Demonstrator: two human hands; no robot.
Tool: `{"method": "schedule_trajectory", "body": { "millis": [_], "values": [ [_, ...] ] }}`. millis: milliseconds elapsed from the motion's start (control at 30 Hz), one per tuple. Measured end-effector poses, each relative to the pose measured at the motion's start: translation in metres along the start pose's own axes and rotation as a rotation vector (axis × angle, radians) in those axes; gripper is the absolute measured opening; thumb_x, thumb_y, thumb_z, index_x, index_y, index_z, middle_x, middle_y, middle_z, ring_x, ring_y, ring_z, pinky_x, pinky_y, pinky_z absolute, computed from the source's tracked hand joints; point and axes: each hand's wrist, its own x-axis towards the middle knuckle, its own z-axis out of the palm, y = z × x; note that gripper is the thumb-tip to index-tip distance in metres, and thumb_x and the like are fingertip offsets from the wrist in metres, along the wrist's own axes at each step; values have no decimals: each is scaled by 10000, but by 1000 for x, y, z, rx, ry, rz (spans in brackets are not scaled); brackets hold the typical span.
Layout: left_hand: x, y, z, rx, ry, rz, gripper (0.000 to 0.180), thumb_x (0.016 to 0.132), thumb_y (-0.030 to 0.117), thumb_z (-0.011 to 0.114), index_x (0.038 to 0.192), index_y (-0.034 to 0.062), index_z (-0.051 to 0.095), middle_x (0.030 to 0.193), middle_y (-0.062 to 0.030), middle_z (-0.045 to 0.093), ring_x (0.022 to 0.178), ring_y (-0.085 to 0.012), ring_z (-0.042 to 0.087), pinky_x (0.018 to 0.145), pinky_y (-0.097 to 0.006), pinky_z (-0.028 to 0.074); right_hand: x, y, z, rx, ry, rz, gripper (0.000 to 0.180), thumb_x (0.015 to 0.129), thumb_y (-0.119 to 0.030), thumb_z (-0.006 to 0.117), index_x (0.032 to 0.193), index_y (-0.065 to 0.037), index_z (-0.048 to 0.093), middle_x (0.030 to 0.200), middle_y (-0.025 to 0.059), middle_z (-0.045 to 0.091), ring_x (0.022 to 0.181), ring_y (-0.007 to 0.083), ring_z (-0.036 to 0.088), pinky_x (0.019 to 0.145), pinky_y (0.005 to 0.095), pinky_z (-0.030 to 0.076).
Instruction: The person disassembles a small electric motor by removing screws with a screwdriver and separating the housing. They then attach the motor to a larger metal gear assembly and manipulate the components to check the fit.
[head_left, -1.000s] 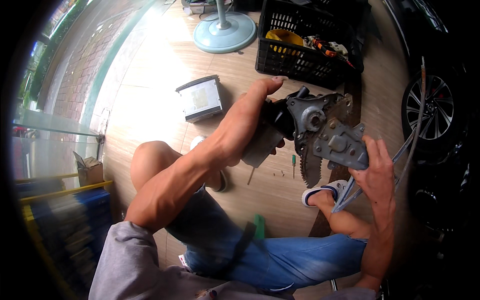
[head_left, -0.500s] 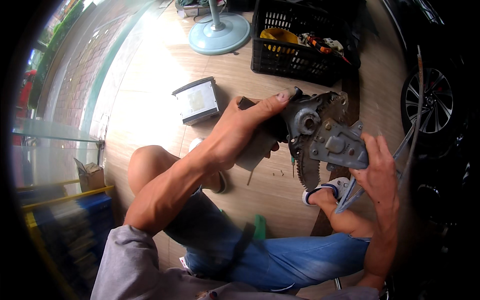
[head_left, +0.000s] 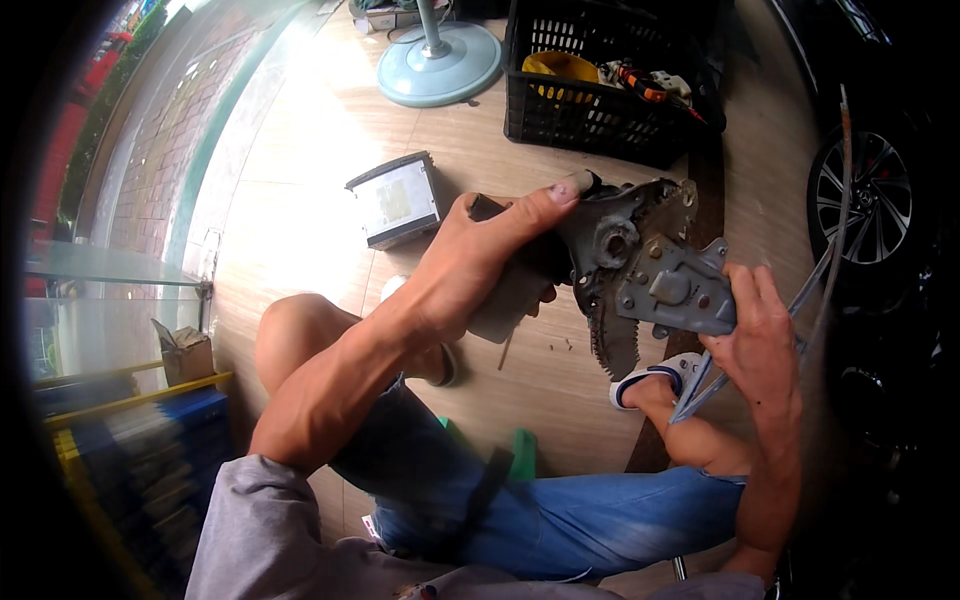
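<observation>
A greasy car window regulator (head_left: 688,290) hangs in the air above my knees, with a grey metal plate and a toothed sector gear (head_left: 613,335). My left hand (head_left: 490,255) is closed around its dark motor end, the thumb lying along the top near the round hub (head_left: 615,243). Much of that motor is hidden by the palm. At the plate's right edge, my right hand (head_left: 752,330) grips it between thumb and fingers. Long thin metal arms (head_left: 815,280) reach up and down past the right hand.
A silver-topped box-shaped unit (head_left: 395,200) lies on the wood-look floor. Beyond are a pale blue round stand base (head_left: 440,65) and a black crate (head_left: 600,120) with tools. A car wheel (head_left: 860,198) stands at right. Several small screws (head_left: 556,346) lie below the regulator.
Both hands keep their hold on the window regulator. Its position is nearly the same; the view has shifted very slightly.
</observation>
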Motion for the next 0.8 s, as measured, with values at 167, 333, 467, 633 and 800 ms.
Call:
{"method": "schedule_trajectory", "body": {
  "millis": [167, 333, 467, 633, 800],
  "values": [
    [1, -1, -1, -62, -22, 22, 517, 897, 524, 711, 954, 10, 720, 732, -45, 660, 600, -92, 599, 536, -225, 486, 2, -5, 0, -24, -24, 20, 476, 677, -14, 751, 1116, -3, 567, 986, 201, 555, 871, 434, 618, 740, 469, 500],
    [1, -6, -3, -17, -23, 1, 513, 915, 506, 693, 970, -4, 707, 758, -69, 674, 619, -104, 607, 543, -229, 489, 2, -3, 5, -39, -55, 32, 437, 692, -41, 741, 1086, 0, 559, 974, 211, 554, 877, 455, 609, 736, 485, 499],
    [0, -5, -1, -36, -11, -17, 522, 909, 528, 696, 938, 7, 720, 729, -49, 663, 602, -87, 591, 539, -219, 469, 4, -4, 7, -29, -108, 63, 438, 693, -57, 745, 1084, 2, 558, 968, 217, 559, 888, 464, 606, 740, 490, 503],
    [2, -5, -3, -49, 19, -9, 556, 938, 539, 646, 975, -13, 702, 734, -81, 669, 587, -111, 601, 519, -235, 487, 5, -12, 11, -24, -117, 103, 446, 705, -74, 764, 1091, 6, 554, 973, 220, 573, 902, 471, 612, 743, 497, 511],
    [2, -8, -3, -20, 36, 32, 590, 935, 581, 628, 921, -2, 715, 700, -69, 660, 556, -100, 587, 486, -237, 471, 1, -16, 15, -18, -108, 115, 473, 686, -75, 788, 1087, 1, 550, 974, 219, 580, 898, 469, 618, 739, 501, 513]
  ]
}}
